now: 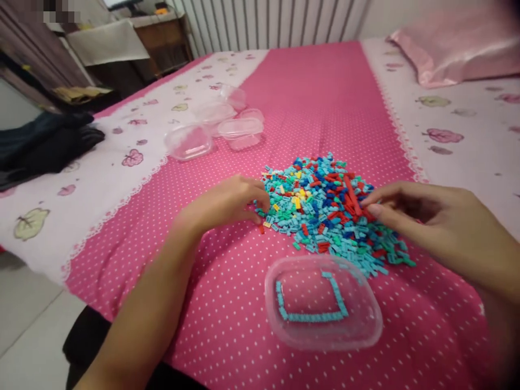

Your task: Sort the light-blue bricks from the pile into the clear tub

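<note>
Right hand (pixel 433 219) first: thumb and index finger close together at the near end of a long red strip (pixel 351 193); can't tell whether actually pinching or just touching. Strip lying on the right part of the brick pile (pixel 298 203), long axis pointing away from the body and leaning a bit left. Left hand (pixel 229 201) over at the pile's left edge, fingers curled down among the small bricks, thumb a little apart; can't tell if gripping one.

Pile itself a mess of turquoise, blue, red, green and some yellow, stretched diagonally from far left to near right. Just on the near side, a clear container (pixel 369 333), longer left to right, with a turquoise brick chain (pixel 312 317) bent into a U, gap facing away.

Further out, more clear containers (pixel 189 143) bunched beyond the left hand, all on a pink dotted bedspread (pixel 231 319). Dark clothes (pixel 44 149) far left, pink pillow (pixel 467 51) far right.
</note>
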Action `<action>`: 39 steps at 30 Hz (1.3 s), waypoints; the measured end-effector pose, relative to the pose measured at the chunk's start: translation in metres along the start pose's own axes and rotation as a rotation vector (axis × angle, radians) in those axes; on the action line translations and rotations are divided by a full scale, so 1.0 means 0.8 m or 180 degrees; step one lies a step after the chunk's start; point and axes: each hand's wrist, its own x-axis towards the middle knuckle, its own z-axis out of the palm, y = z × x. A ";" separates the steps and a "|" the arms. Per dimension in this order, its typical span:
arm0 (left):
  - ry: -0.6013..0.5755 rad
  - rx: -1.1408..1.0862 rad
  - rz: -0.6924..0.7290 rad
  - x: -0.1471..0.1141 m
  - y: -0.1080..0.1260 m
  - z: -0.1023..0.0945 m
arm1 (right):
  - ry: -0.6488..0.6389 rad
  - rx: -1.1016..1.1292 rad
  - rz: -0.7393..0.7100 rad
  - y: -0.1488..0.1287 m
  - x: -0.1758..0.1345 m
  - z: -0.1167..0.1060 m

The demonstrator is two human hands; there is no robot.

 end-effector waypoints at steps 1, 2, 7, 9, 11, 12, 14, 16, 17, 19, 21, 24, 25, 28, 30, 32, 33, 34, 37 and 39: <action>-0.0051 -0.0009 0.0017 0.003 0.001 0.006 | 0.0081 -0.0122 0.0065 0.003 0.000 0.001; -0.0102 -0.0022 0.0037 0.005 0.001 0.011 | 0.0097 -0.0216 0.0129 0.005 0.000 0.002; -0.0209 -0.0027 -0.0012 0.008 -0.002 0.032 | 0.0024 -0.0327 0.0180 0.015 0.000 0.009; -0.0204 -0.0034 -0.0051 0.009 -0.003 0.037 | -0.0019 -0.0326 0.0177 0.015 -0.001 0.011; -0.0185 -0.0085 -0.0062 0.009 -0.004 0.039 | -0.0023 -0.0289 0.0206 0.013 -0.002 0.011; -0.0167 -0.0130 -0.0054 0.008 -0.005 0.038 | -0.0010 -0.0271 0.0212 0.012 -0.002 0.011; -0.0076 -0.0268 -0.0014 0.007 -0.006 0.032 | 0.0020 -0.0239 0.0207 0.008 -0.002 0.011; 0.0114 -0.0466 0.0067 0.004 -0.003 0.021 | -0.0007 -0.0231 0.0176 0.002 -0.002 0.012; 0.0233 -0.0587 0.0132 0.003 0.001 0.016 | -0.0049 -0.0231 0.0154 -0.001 -0.002 0.013; 0.0465 -0.0838 0.0320 0.003 0.016 0.007 | -0.0168 -0.0218 0.0121 -0.009 -0.002 0.015; 0.0576 -0.1050 0.0623 0.006 0.038 0.005 | -0.0326 -0.0190 0.0114 -0.019 -0.002 0.018; 0.0751 -0.1150 0.0995 0.016 0.071 0.013 | -0.0821 0.0044 -0.0010 -0.038 -0.005 0.018; 0.0839 -0.1149 0.1030 0.019 0.079 0.018 | -0.1026 0.0136 -0.0135 -0.044 -0.006 0.018; 0.1191 -0.0991 0.1111 0.025 0.089 0.028 | -0.1441 0.0290 -0.0529 -0.058 -0.008 0.017; 0.1367 -0.0816 0.1195 0.025 0.089 0.031 | -0.1524 0.0348 -0.0620 -0.061 -0.008 0.017; 0.1435 -0.0686 0.1234 0.024 0.087 0.031 | -0.1550 0.0385 -0.0592 -0.061 -0.007 0.018; 0.1421 -0.0653 0.1225 0.023 0.086 0.031 | -0.1565 0.0378 -0.0578 -0.060 -0.007 0.019; 0.1394 -0.0621 0.1217 0.023 0.085 0.030 | -0.1579 0.0344 -0.0566 -0.059 -0.007 0.019; 0.1156 -0.0493 0.1148 0.022 0.084 0.030 | -0.1562 0.0103 -0.0601 -0.060 -0.008 0.022; 0.0965 -0.0471 0.1090 0.022 0.084 0.029 | -0.1476 -0.0121 -0.0687 -0.063 -0.010 0.024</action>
